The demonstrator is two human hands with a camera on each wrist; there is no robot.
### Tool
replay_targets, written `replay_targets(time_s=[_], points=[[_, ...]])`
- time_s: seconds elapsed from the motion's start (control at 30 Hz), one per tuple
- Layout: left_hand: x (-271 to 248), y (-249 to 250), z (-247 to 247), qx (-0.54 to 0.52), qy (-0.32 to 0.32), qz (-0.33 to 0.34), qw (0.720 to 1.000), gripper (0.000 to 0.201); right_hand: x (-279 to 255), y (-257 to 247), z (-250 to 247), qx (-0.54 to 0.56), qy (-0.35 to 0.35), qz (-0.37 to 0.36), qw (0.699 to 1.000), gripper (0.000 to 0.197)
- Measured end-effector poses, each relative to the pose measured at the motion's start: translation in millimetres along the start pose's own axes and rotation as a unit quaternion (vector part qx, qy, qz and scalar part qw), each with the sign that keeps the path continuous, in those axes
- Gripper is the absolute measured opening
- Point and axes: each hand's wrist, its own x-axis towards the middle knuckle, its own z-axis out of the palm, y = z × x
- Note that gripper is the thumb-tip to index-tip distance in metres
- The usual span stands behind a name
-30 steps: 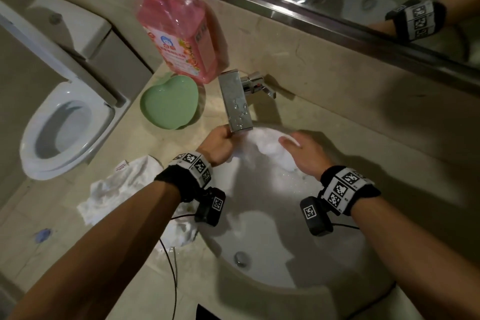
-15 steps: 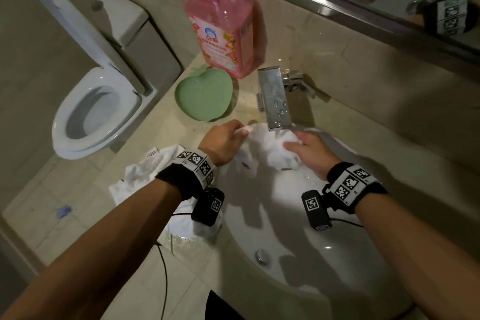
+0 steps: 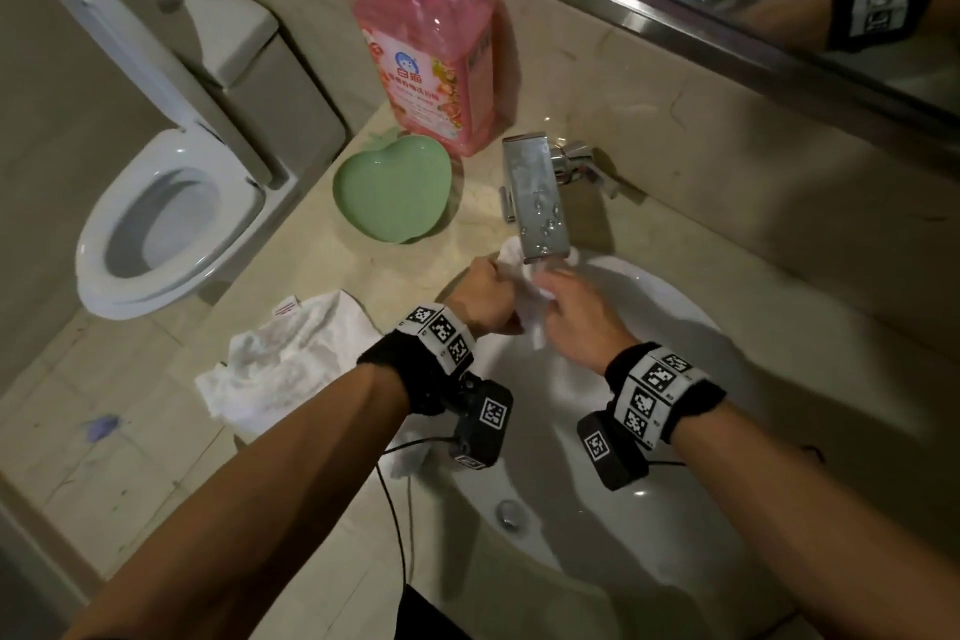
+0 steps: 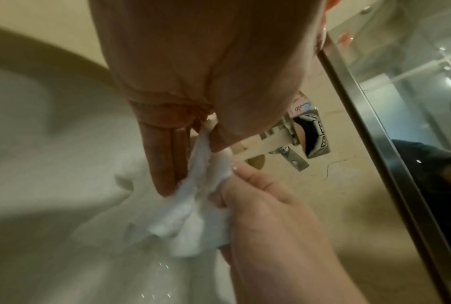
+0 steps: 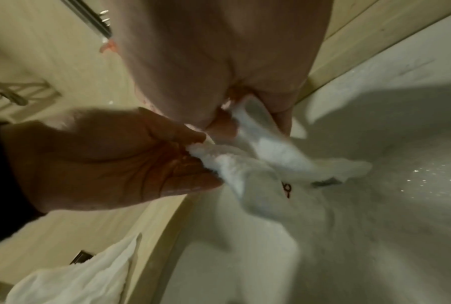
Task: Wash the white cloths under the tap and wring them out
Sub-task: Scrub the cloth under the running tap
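**Cloth bunched up tight beneath the tap**

A second before, the white cloth (image 3: 524, 276) lay spread across the back of the sink (image 3: 701, 327), with the two hands apart at its ends. At this moment the hands had come together just under the tap (image 3: 537, 203), and the cloth was gathered into a narrow bundle between them. The left hand (image 3: 485, 296) had its grip closed on one end, thumb and fingers pinching the cloth. The right hand (image 3: 582, 322) had its grip closed on the other part, its fingers curled round the fabric. This looked like the turn from rinsing to wringing, or at least to scrubbing the cloth against itself. Whether water was running could not be told. A second cloth (image 3: 291, 364) lay crumpled on the desk left of the sink, apparently still to be washed.
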Motion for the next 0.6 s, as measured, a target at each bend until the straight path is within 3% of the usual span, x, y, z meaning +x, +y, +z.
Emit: replay_targets(time_s=[0.03,0.13,0.23,0.3,0.37,0.43,0.53,0.6], points=[[-1.0,2.1,5.6,-0.029,-0.001,-0.016,0.999,0.022,-2.1,0.8,-0.4,0.018,-0.012,0.007,1.000,0.035],[-4.0,8.4,21.3,-0.069,-0.021,-0.051,0.996,0.023,-6.5,7.6,0.8,0.003,-0.014,0.013,1.000,0.059],[-5.8,16.1,29.1,-0.058,-0.037,-0.050,0.996,0.017,-8.4,19.5,-3.6,-0.040,0.066,0.002,0.997,0.035],[-3.1,17.4,27.3,0.055,0.002,-0.002,0.998,0.021,-8.4,25.0,-12.7,-0.039,0.077,-0.006,0.996,0.030],[2.5,12.4,19.8,0.266,0.039,0.067,0.961,0.049,-8.5,26.5,-23.3,-0.038,0.066,-0.016,0.997,0.034],[12.5,5.5,13.0,0.371,0.012,0.145,0.917,0.073,-8.8,26.6,-31.2,-0.039,0.050,-0.028,0.998,0.035],[22.9,5.3,7.5,0.415,-0.055,0.208,0.884,0.052,-8.5,28.3,-42.7,-0.040,0.043,-0.038,0.998,0.030],[31.0,6.1,5.5,0.465,-0.032,0.227,0.855,0.032,-8.2,32.1,-49.9,-0.062,0.049,-0.037,0.996,0.024]])
